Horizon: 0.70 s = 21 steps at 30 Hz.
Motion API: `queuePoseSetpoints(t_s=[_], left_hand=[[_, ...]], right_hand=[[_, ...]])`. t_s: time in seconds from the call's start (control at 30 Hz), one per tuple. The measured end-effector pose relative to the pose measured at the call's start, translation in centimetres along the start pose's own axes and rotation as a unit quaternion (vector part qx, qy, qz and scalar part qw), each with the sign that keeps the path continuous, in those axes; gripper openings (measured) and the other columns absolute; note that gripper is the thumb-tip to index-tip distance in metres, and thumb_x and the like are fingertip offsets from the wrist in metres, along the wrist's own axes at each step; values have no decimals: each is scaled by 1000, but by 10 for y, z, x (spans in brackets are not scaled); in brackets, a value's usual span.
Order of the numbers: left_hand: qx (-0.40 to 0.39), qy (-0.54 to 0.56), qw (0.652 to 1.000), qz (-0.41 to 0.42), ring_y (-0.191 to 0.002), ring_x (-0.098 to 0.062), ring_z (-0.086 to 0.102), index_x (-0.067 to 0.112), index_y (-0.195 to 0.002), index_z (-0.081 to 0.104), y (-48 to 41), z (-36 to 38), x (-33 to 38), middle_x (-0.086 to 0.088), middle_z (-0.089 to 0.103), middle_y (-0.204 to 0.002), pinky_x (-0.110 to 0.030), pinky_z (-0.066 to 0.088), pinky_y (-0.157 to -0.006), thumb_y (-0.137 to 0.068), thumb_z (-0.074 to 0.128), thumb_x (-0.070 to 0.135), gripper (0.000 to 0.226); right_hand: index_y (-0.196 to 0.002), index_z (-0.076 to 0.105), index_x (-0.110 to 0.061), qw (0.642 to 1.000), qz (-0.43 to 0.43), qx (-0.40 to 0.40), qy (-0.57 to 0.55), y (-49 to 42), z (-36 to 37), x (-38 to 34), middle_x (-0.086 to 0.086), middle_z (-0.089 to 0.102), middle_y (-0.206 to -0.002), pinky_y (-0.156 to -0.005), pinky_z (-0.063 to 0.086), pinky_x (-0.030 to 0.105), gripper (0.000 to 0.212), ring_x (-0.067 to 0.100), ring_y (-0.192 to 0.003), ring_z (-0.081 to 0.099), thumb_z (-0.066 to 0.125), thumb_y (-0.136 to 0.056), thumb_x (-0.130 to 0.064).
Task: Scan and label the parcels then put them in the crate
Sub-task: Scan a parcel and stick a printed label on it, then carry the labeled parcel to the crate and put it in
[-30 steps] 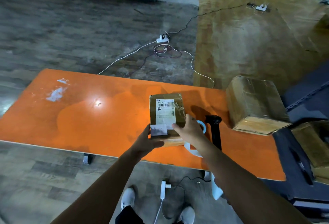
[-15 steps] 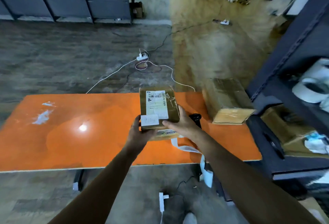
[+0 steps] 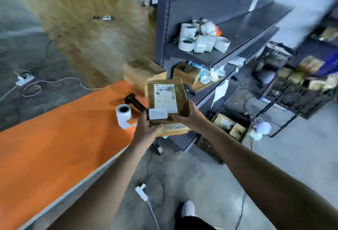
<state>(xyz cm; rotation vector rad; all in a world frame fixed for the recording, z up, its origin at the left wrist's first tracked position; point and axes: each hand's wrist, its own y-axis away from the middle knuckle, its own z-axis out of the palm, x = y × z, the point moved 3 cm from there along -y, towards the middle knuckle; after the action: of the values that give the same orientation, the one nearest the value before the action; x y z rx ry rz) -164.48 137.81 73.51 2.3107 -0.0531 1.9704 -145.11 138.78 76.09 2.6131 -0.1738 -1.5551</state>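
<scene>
Both hands grasp the parcel (image 3: 167,98): the left hand (image 3: 146,129) at its near-left corner, the right hand (image 3: 190,118) curled round its right edge. The parcel, bearing a small white label (image 3: 158,114), is held in the air past the end of the orange table (image 3: 54,138); the black crate (image 3: 292,99) stands well apart to the right.

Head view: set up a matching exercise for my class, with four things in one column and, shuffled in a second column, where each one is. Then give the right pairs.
Things
1. labelled parcel
2. label roll
3. white tape rolls
4. black crate

Places
A. on the grey shelf
B. gripped by the left hand and right hand
C. at the far right, holding brown parcels
D. on the orange table

Pairs: 1-B, 2-D, 3-A, 4-C.
</scene>
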Motion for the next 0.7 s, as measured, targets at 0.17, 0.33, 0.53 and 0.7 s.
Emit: queuePoseSetpoints(t_s=[0.17, 0.33, 0.53, 0.7], left_hand=[[-111, -14, 993, 39, -87, 21, 55, 29, -121, 49, 35, 87, 10, 26, 58, -102, 2, 41, -65, -78, 78, 12, 54], [-176, -18, 983, 42, -87, 13, 60, 30, -118, 49, 74, 178, 24, 25, 58, -100, -1, 44, -63, -76, 81, 11, 56], [-246, -24, 968, 50, -104, -3, 60, 30, -121, 47, 132, 306, 35, 9, 62, -115, -22, 51, -84, -73, 85, 19, 63], [-289, -67, 954, 44, -110, -12, 59, 28, -127, 48, 199, 436, 41, 9, 62, -118, -28, 47, -88, -73, 85, 33, 66]], right_hand=[[-147, 27, -22, 995, 56, 84, 24, 80, -72, 50, -8, 54, -122, -69, 37, 4, 93, 9, -106, 52, 80, -75, -45], [-145, 31, -19, 984, 84, 158, -4, 159, -141, 97, -11, 57, -120, -90, 48, 19, 93, 9, -111, 57, 83, -71, -42], [-136, 36, -26, 967, 103, 231, -42, 251, -231, 167, -23, 56, -107, -73, 47, 5, 88, -6, -95, 58, 82, -65, -51], [-142, 35, -19, 953, 111, 276, -65, 334, -319, 250, -9, 58, -118, -82, 47, 6, 82, 5, -104, 58, 83, -76, -32]])
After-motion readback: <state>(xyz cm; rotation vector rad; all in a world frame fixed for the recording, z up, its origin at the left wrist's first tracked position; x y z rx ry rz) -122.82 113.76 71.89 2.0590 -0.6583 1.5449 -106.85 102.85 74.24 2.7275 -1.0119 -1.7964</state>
